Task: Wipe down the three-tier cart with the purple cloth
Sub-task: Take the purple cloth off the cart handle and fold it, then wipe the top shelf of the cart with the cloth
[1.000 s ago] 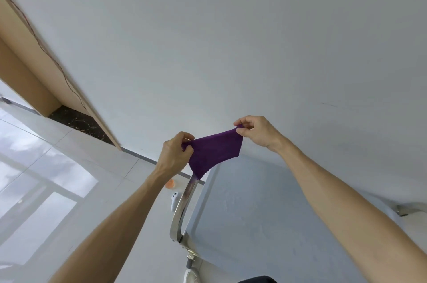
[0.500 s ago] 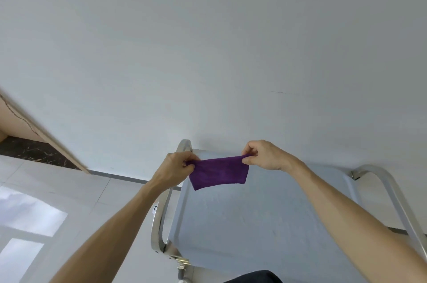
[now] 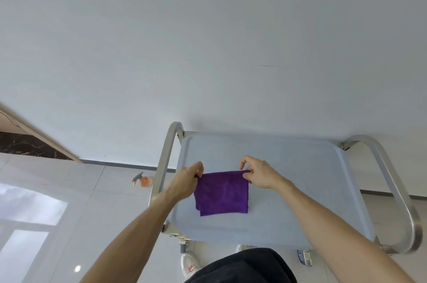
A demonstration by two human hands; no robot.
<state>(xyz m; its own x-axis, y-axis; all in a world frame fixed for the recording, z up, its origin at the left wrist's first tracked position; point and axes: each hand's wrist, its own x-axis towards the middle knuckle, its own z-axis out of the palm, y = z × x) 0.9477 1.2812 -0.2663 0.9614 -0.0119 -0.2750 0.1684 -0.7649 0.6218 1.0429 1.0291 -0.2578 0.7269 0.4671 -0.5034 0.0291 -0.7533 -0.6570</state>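
Cloth (image 3: 222, 192), deep purple and folded into a near-square with 2 layers showing at its lower left corner, lies on the pale blue top tray (image 3: 300, 190) of the cart, slightly taller than wide, its long axis running toward the wall. Left hand (image 3: 184, 182) and right hand (image 3: 258, 175) each pinch 1 far corner between thumb and fingertips.
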